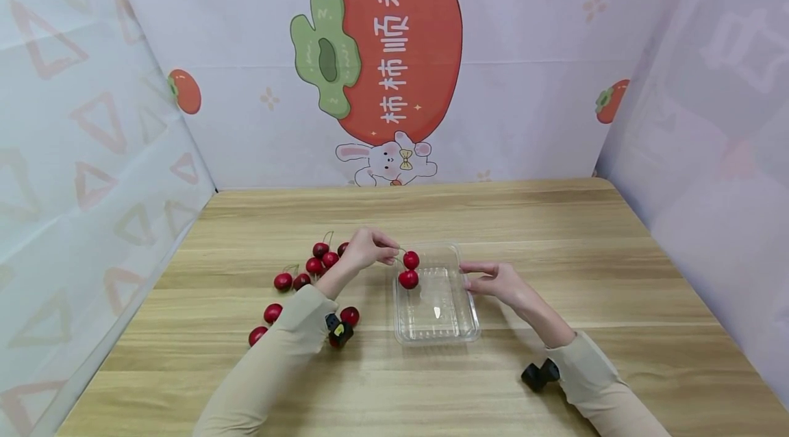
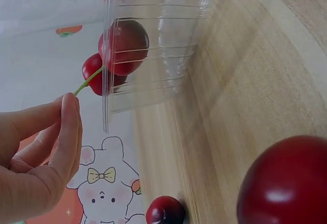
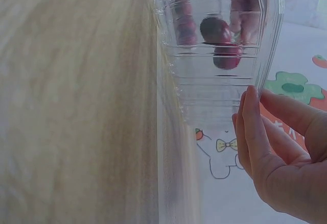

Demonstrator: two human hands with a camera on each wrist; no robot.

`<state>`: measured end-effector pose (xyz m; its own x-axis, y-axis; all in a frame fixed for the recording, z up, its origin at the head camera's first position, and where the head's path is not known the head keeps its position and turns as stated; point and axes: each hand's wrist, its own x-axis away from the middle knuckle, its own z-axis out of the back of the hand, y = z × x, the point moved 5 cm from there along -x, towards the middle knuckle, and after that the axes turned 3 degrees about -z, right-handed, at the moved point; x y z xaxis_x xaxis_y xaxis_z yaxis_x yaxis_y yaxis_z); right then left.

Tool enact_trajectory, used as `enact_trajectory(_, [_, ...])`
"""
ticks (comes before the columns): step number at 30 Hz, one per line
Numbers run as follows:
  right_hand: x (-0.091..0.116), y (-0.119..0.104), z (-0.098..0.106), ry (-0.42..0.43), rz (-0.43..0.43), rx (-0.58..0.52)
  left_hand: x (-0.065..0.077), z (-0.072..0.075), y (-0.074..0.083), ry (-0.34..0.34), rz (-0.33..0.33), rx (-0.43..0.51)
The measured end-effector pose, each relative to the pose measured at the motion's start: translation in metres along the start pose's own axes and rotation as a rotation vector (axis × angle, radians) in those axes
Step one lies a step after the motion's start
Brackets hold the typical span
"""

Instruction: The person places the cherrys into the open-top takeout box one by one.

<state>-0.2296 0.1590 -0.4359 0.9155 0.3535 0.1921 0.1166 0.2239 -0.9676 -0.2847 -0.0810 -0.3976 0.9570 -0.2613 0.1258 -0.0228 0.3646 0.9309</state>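
Note:
My left hand (image 1: pixel 368 250) pinches thin green stems between thumb and fingertips. From them two red cherries (image 1: pixel 409 279) hang at the left side of a clear plastic container (image 1: pixel 436 334). In the left wrist view, one cherry (image 2: pixel 127 48) shows mostly through the container wall, and a green stem (image 2: pixel 88 80) runs to the fingertips. My right hand (image 1: pixel 499 283) holds the container's right rim between thumb and fingers. The right wrist view shows those fingers (image 3: pixel 250 117) at the rim, with the cherries visible through the plastic.
Several loose cherries (image 1: pixel 314 266) lie on the wooden table (image 1: pixel 555 231) left of the container, some near the left forearm. One cherry (image 1: pixel 349 316) sits beside the left wrist camera. A printed cloth (image 1: pixel 524 115) stands behind the table.

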Motion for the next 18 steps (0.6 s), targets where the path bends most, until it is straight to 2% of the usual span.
enact_trajectory(14, [-0.0001,0.0012,0.0005,-0.001,-0.009,0.004,-0.0036,-0.0064,-0.0061,-0.029,0.035,-0.009])
enact_trajectory(18, [-0.0003,0.0013,0.0006,-0.001,-0.008,0.002,-0.0056,-0.0061,-0.0074,-0.034,0.027,-0.027])
